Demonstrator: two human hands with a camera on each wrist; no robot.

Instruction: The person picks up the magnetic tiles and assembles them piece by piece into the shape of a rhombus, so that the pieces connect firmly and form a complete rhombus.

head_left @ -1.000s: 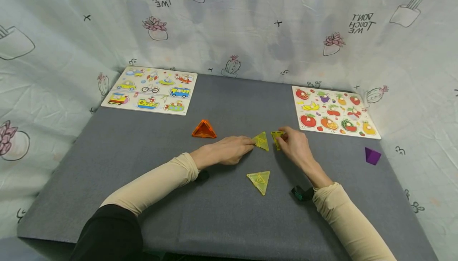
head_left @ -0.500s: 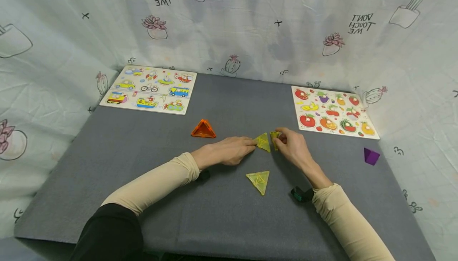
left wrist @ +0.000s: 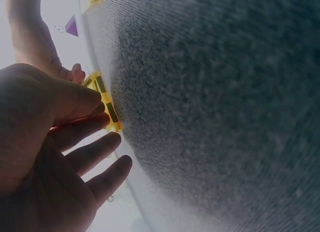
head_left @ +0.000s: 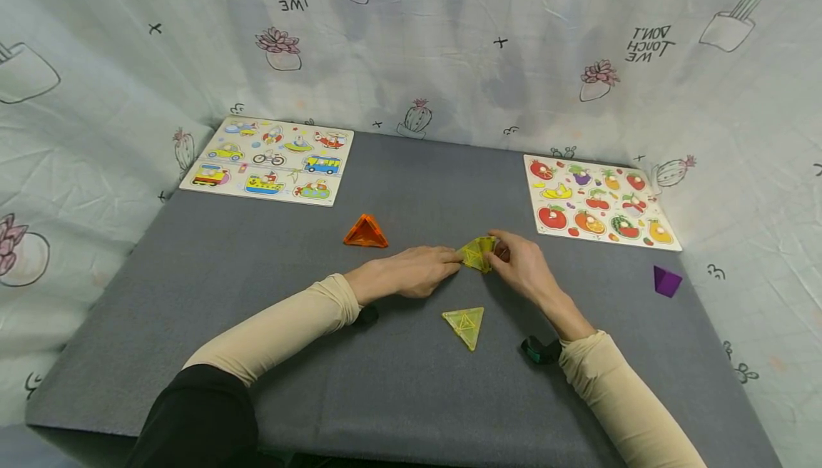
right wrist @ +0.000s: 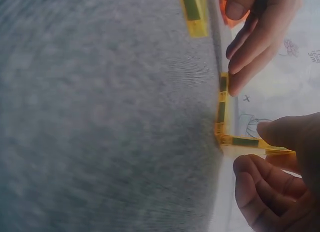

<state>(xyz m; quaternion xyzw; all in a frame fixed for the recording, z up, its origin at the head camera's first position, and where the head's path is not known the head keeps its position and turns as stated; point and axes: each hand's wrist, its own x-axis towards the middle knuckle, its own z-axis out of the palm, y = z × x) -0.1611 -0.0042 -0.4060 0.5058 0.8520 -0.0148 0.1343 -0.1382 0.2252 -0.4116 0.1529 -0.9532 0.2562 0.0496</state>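
Note:
Between the two hands a translucent yellow triangular tile point(head_left: 472, 257) lies flat on the grey table. My left hand point(head_left: 414, 270) rests its fingertips on that tile's left corner, fingers mostly straight. With thumb and fingers, my right hand point(head_left: 525, 261) pinches a second yellow triangular tile point(right wrist: 245, 141) and holds it on edge. In the right wrist view this raised tile meets the end of the flat tile point(right wrist: 222, 110) at about a right angle. A third yellow tile point(head_left: 467, 324) lies flat nearer the body, apart from both hands.
An orange hollow triangular piece point(head_left: 365, 231) stands beyond the left hand. A purple pyramid-like piece point(head_left: 667, 281) sits at the right edge. Toward the back lie a vehicle puzzle board point(head_left: 253, 197) and a fruit puzzle board point(head_left: 604, 239), before a printed curtain point(head_left: 411, 40).
My right hand has moved left with its pinched tile, closing the gap to the flat tile. The left hand keeps its place on the flat tile, which has shifted slightly right.

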